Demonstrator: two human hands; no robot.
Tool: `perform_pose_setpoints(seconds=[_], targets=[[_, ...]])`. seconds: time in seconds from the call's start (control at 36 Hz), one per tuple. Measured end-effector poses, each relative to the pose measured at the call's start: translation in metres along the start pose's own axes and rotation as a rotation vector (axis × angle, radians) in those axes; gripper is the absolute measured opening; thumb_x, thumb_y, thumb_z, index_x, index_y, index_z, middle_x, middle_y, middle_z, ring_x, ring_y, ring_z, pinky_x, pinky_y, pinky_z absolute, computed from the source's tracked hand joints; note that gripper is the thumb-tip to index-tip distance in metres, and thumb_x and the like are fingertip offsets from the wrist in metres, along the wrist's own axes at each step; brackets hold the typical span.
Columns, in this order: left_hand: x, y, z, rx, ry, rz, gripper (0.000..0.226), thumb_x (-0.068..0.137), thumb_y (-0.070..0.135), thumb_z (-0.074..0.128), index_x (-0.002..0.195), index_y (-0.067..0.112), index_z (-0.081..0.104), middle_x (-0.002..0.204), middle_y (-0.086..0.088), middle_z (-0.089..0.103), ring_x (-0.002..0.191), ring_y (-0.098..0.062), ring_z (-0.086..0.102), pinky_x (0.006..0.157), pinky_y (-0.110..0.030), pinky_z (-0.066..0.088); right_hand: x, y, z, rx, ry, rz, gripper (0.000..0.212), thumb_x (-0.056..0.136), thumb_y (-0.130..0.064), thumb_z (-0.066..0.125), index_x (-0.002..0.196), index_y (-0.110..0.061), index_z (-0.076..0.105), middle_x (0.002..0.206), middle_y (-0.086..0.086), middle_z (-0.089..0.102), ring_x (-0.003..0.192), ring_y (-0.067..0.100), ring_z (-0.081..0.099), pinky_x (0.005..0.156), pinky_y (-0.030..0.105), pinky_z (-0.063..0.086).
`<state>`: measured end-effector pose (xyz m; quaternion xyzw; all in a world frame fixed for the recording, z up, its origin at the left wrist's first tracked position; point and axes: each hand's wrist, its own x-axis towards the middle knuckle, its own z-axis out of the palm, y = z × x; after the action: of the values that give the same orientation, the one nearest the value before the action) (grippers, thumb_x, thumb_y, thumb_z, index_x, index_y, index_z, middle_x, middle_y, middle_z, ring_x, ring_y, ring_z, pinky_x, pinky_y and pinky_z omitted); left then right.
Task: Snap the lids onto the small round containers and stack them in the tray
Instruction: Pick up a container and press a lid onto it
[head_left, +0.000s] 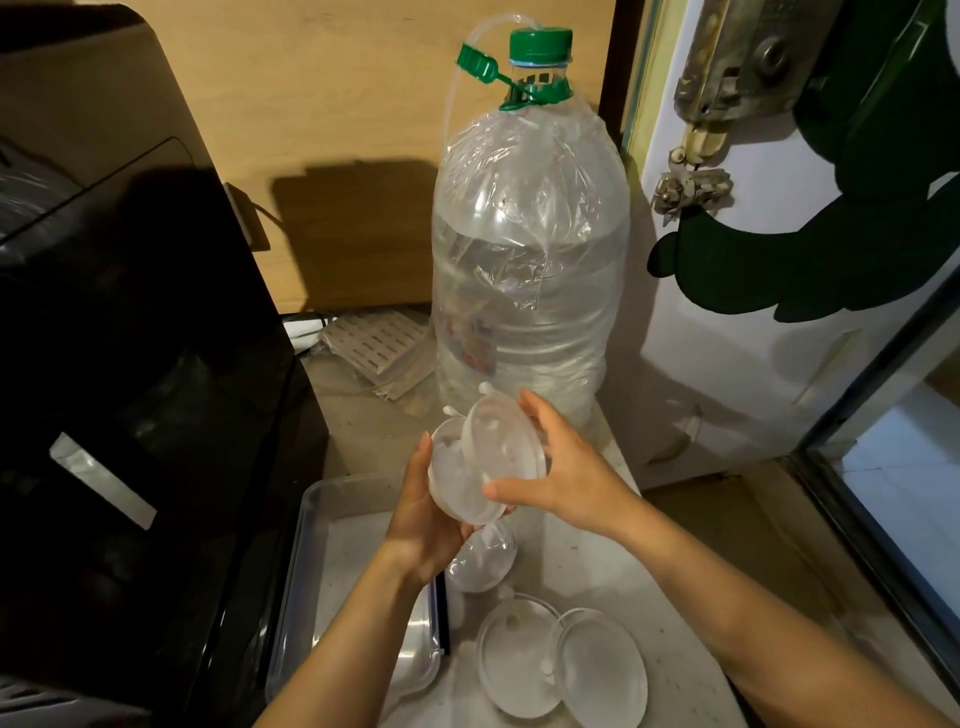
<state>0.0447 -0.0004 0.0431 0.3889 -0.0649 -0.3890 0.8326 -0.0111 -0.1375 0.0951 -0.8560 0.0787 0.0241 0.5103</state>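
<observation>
Above a pale, speckled stone counter (582, 561), two bare hands hold small see-through plastic things up in the air. The left hand (423, 525) is wrapped around a small round clear plastic container (457, 483), gripping it from below and from the side. The right hand (558, 467) pinches a round clear plastic lid (506, 447) by its rim, thumb on the near edge and fingers on the far edge. The lid is tilted and touches the container's open side, overlapping it.

Just under the hands, a second small round clear container (483, 564) sits on the counter. Nearer still, two flat round clear lids (566, 660) lie side by side, and their edges overlap a little. To the left of them sits a clear, shallow, rectangular plastic tray (311, 525) with a bare bottom.

Behind the hands stands a big clear plastic water bottle with a green cap (530, 270). It is wrapped in thin crinkly plastic, and a thin clear tube curves off its top. A white slotted plastic piece (374, 343) lies on the counter to the left of the bottle. A large shiny black appliance (119, 364) fills the left side. The wall behind is light brown wood (322, 104). On the right is a white surface with a dark green shape (831, 234) on it and a dull metal latch (727, 78) near the top.
</observation>
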Motion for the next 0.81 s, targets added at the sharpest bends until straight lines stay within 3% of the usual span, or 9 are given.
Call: perform_pose_setpoints(seconds=[0.11,0.19,0.28,0.58,0.81], targets=[[0.0,0.002,0.002,-0.038,-0.051,0.014,0.074,0.028,0.059,0.083,0.088,0.017,0.075,0.089,-0.008,0.077,0.082,-0.018,0.073,0.065,-0.031,0.06,0.004,-0.002,0.01,-0.002,-0.041,-0.002,0.107,0.067,-0.028,0.081,0.148,-0.019,0.012,0.153,-0.002,0.025,0.139,0.016,0.028,0.114,0.038,0.032],[0.0,0.003,0.002,-0.031,-0.06,0.022,0.074,0.03,0.06,0.082,0.09,0.018,0.075,0.093,-0.006,0.076,0.087,-0.018,0.072,0.073,-0.031,0.06,0.005,-0.003,0.013,0.0,-0.05,-0.015,0.105,0.067,-0.026,0.08,0.147,-0.021,0.013,0.152,-0.002,0.025,0.139,0.014,0.028,0.114,0.035,0.031],[-0.001,0.004,0.003,-0.03,-0.064,0.028,0.072,0.03,0.06,0.082,0.088,0.019,0.075,0.091,-0.005,0.076,0.086,-0.017,0.072,0.069,-0.031,0.06,0.006,-0.003,0.015,-0.002,-0.058,-0.031,0.103,0.068,-0.025,0.08,0.146,-0.022,0.014,0.151,-0.004,0.027,0.137,0.011,0.029,0.112,0.031,0.031],[-0.003,0.007,0.006,0.032,-0.077,0.034,0.073,0.026,0.058,0.084,0.086,0.018,0.074,0.083,-0.004,0.077,0.079,-0.015,0.073,0.063,-0.026,0.059,0.005,-0.007,0.013,-0.03,-0.125,-0.069,0.105,0.065,-0.028,0.082,0.146,-0.03,0.015,0.153,-0.007,0.025,0.139,0.012,0.028,0.114,0.039,0.033],[-0.005,0.011,0.008,0.082,-0.084,0.059,0.068,0.027,0.054,0.086,0.083,0.019,0.074,0.079,-0.002,0.077,0.076,-0.013,0.072,0.061,-0.025,0.058,0.007,-0.008,0.013,-0.057,-0.17,-0.077,0.104,0.067,-0.026,0.081,0.147,-0.03,0.014,0.153,-0.007,0.026,0.139,0.011,0.029,0.114,0.034,0.033]])
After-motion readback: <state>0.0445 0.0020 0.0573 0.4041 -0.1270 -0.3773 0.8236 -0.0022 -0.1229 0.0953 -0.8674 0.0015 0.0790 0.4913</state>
